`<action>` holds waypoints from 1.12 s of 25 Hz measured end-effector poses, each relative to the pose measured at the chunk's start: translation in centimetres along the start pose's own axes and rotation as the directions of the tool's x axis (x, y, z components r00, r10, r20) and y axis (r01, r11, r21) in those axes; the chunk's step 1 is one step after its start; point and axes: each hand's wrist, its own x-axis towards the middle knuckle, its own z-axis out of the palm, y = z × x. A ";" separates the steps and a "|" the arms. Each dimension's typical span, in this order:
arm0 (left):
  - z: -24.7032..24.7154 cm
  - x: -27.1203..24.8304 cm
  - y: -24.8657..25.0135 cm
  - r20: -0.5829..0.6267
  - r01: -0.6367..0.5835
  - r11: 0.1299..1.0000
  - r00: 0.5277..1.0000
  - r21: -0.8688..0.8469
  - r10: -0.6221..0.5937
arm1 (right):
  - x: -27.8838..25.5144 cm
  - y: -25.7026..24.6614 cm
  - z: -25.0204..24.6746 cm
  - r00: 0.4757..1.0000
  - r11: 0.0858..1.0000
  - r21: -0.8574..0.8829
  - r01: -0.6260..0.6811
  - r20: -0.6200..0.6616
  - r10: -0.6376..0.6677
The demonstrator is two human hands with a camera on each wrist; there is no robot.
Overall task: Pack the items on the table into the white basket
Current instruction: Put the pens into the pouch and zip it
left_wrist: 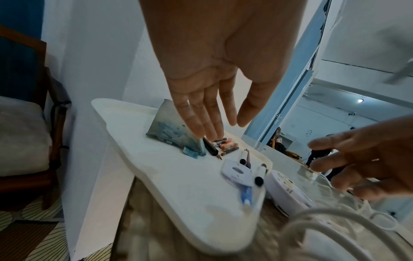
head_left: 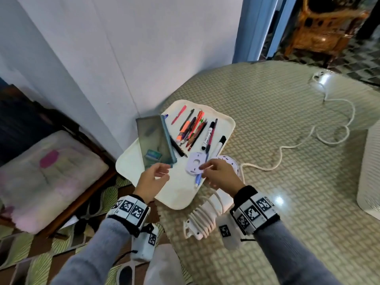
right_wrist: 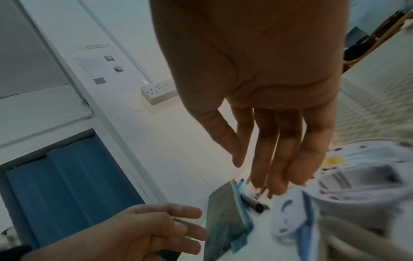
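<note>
- Hands hover low over the tray (head_left: 181,200) at centre frame in the head view, both holding nothing.
- Left hand (head_left: 152,179): fingers loosely spread, relaxed, just beside the near end of the pouch (head_left: 155,140); the left wrist view shows the palm open and the fingers (left_wrist: 201,114) straight, pointing down at the pouch and pens.
- Right hand (head_left: 220,174): fingers extended and close together, tips over the disc (head_left: 195,164); whether they touch it, cannot tell. The right wrist view shows straight fingers (right_wrist: 288,141) hanging above the tray, nothing pinched.
- Pouch: grey-teal, lying lengthwise on the tray's left side, zip edge towards the pens.
- Pens (head_left: 193,128): a fanned cluster, upper middle of the tray, orange, red and dark ones side by side; two markers (head_left: 208,136) to their right.
- Blue pen (head_left: 198,178) pokes out from under the disc towards the tray's near edge.
- Round socket (head_left: 230,161), white, sits on the table just off the tray's right edge, partly behind the right hand, with its cord (head_left: 287,149) snaking to the upper right.
- Coiled cable (head_left: 205,217), white, lies on the table below the tray, between the wrists.
- White basket (head_left: 370,171) stands at the right edge of the frame, well apart from the tray, cut off by the frame.
</note>
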 end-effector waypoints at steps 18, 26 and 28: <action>-7.4 13.4 -4.6 0.301 0.056 0.995 0.953 -0.077 -0.030 | 12.4 -5.6 13.4 0.967 0.998 0.060 -0.034 -0.249 0.048; -9.1 14.8 -1.1 0.061 0.016 0.982 0.998 -0.188 -0.005 | 10.0 -6.9 13.9 0.976 0.998 -0.010 0.061 -0.210 -0.062; -9.4 14.4 -1.0 0.091 -0.046 0.979 0.994 -0.196 0.065 | 10.1 -5.7 13.7 0.909 0.995 -0.099 -0.003 -0.414 -0.039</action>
